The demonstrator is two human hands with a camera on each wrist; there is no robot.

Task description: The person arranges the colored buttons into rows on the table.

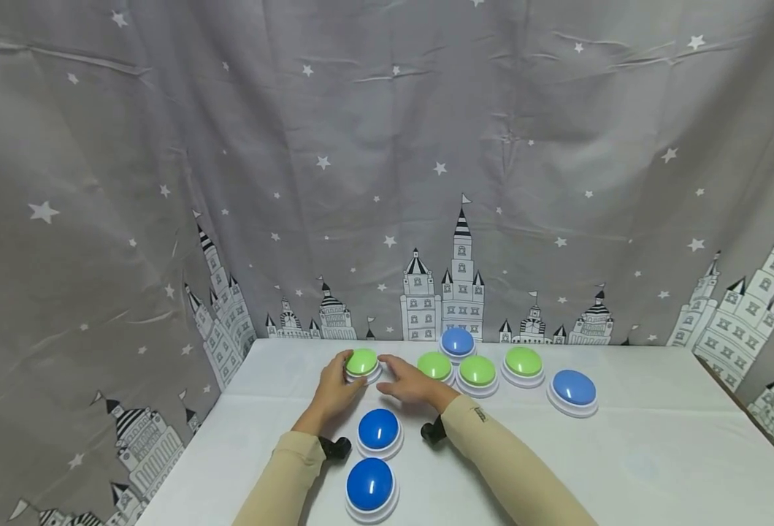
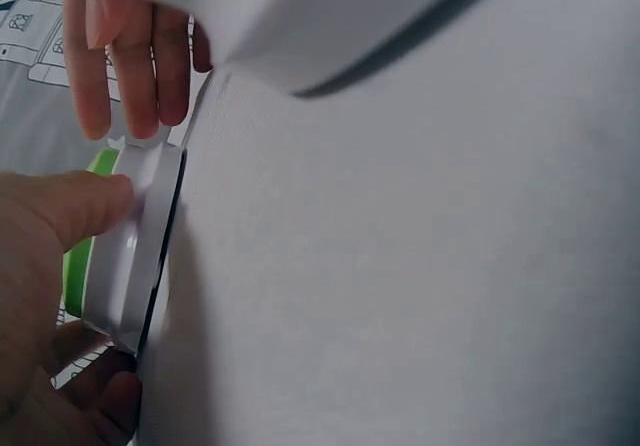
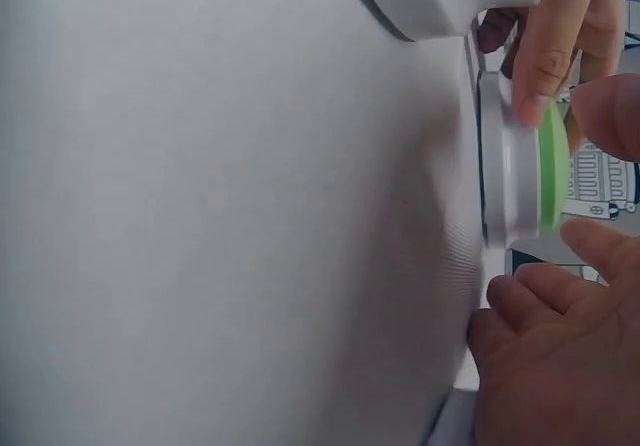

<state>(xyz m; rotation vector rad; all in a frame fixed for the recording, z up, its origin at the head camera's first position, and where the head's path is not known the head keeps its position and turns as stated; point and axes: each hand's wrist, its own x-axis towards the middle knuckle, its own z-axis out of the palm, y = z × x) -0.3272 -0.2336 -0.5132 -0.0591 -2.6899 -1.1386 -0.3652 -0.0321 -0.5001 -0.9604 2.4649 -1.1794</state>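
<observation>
A push button with a green dome and white base (image 1: 362,361) sits at the far left of the white table. My left hand (image 1: 334,387) holds its base, thumb on the near side and fingers round the left and far side. In the left wrist view the thumb (image 2: 95,206) presses the white rim. My right hand (image 1: 410,382) is just right of this button, fingers spread and loosely bent, holding nothing; in the right wrist view its fingertips (image 3: 590,241) come close to the green dome. Contact there cannot be told.
Two dark blue buttons (image 1: 378,429) (image 1: 370,483) stand in a line between my forearms. Right of my right hand are three green buttons (image 1: 434,366) (image 1: 477,371) (image 1: 523,361) and two lighter blue ones (image 1: 457,341) (image 1: 574,387). A grey castle-print curtain (image 1: 387,183) hangs behind the table.
</observation>
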